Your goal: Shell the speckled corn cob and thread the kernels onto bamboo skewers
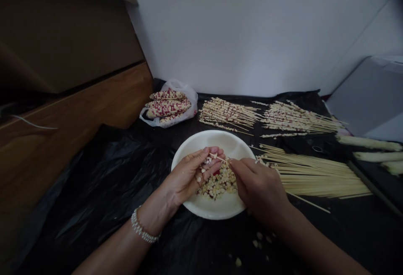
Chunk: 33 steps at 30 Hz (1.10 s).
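My left hand point(192, 172), palm up, holds several loose corn kernels in its curled fingers. Its thumb and fingertips close around the tip of a thin wooden skewer point(220, 158), where a pale kernel sits. My right hand point(260, 182) grips that skewer farther back, and its long end sticks out behind the hand to the lower right. Both hands are over a white bowl point(212, 212) with loose corn kernels point(217, 186) in it, pale and dark red. The right palm and part of the skewer are hidden by the fingers.
Bare skewers point(321, 176) lie in a bundle at right. Behind are two piles of kernel-threaded skewers point(225, 111) and a plastic bag point(192, 98) of speckled corn cobs point(170, 107). Stripped cobs point(370, 142) lie far right. Stray kernels dot the black plastic sheet point(103, 191).
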Each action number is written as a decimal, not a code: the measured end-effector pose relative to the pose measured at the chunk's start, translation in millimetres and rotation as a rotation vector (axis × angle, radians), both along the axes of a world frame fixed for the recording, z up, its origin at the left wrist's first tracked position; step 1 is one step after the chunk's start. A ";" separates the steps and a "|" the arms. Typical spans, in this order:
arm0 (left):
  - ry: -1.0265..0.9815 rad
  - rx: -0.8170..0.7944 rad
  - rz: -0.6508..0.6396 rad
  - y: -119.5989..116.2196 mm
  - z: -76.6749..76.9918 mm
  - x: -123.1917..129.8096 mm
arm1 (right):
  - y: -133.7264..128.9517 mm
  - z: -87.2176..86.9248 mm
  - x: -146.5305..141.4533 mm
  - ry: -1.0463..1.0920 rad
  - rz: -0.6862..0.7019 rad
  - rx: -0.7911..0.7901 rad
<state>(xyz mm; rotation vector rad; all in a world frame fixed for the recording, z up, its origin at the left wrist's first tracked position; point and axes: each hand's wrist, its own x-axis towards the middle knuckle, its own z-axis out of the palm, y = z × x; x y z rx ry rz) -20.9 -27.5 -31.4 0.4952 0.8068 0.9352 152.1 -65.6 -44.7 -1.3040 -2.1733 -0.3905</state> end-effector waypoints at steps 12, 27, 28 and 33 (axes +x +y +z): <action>-0.259 -0.137 -0.026 5.7 4.7 -5.6 | 3.4 1.9 6.5 -0.029 -0.066 0.160; -0.071 -0.018 0.174 4.1 -2.0 -3.1 | 4.1 0.5 8.2 -0.084 -0.047 0.215; -0.069 -0.028 0.185 4.5 -2.2 -3.4 | 4.0 0.7 8.0 -0.085 -0.046 0.218; -0.063 -0.071 0.220 6.3 -3.6 -5.1 | 3.6 3.1 6.5 -0.075 -0.021 0.236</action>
